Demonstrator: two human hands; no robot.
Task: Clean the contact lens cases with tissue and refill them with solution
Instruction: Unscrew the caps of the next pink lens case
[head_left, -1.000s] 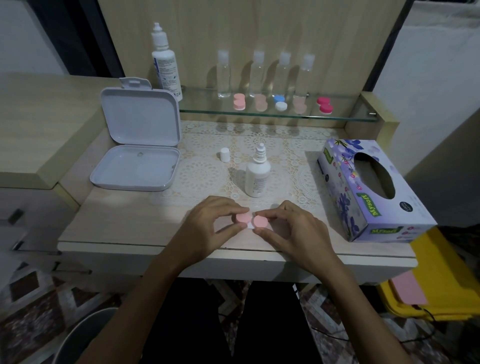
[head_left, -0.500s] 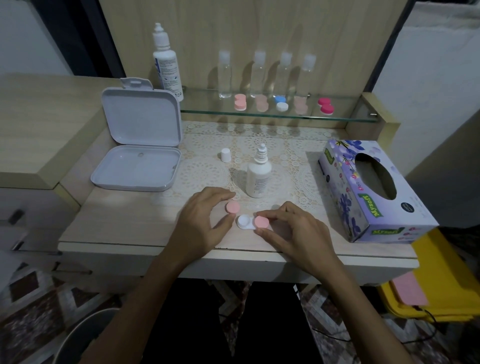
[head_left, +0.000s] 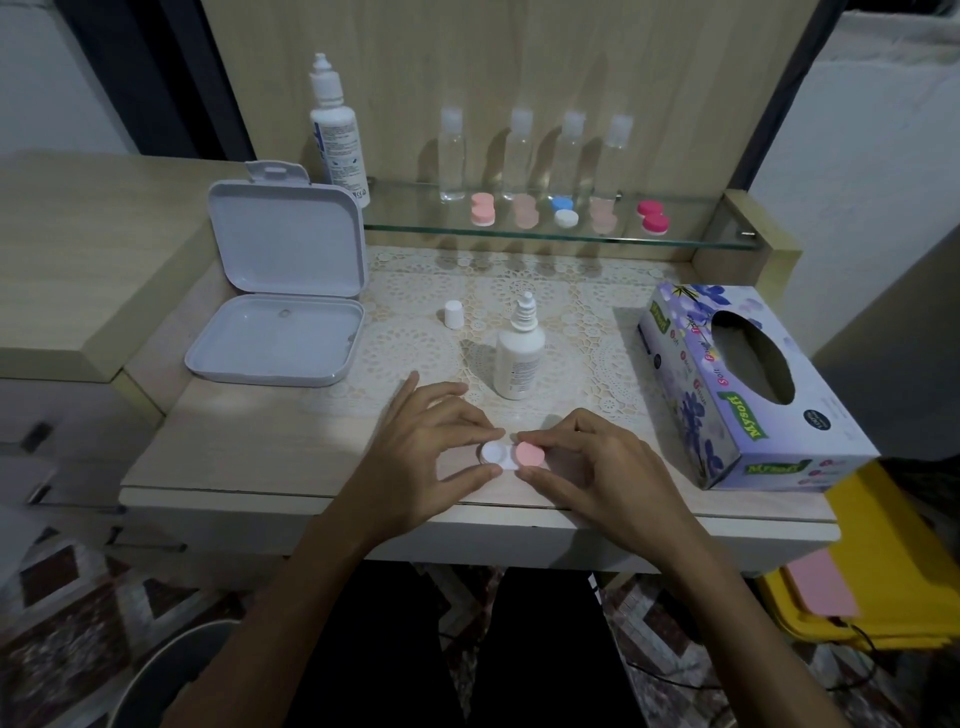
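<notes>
A: What are we holding at the near edge of the counter (head_left: 234, 457)?

B: We are holding the contact lens case (head_left: 511, 454) between both hands. Our left hand (head_left: 421, 457) is curling its thumb and forefinger around the uncapped white well at the case's nine o'clock end. Our right hand (head_left: 597, 462) is pinching the pink cap (head_left: 530, 454) on the well at the three o'clock end.

A: Where is the left well's own cap?

B: We are not seeing it; whether it is sitting under our left hand, we cannot tell.

A: And the solution?

B: The small solution bottle (head_left: 518, 358) is standing upright at twelve o'clock from the case, on the lace mat (head_left: 571, 291), with its nozzle bare. Its white cap (head_left: 453, 314) is standing apart from it at about ten o'clock.

A: The tissue?

B: The tissue box (head_left: 737, 395) is lying at two o'clock from the case, its oval opening facing up.

A: Anything else?

B: An open white box (head_left: 280, 301) is sitting at ten o'clock, lid raised. On the glass shelf (head_left: 415, 228) at twelve o'clock we are seeing a tall white bottle (head_left: 337, 130), four clear bottles (head_left: 535, 156) and a row of lens cases (head_left: 566, 213).
</notes>
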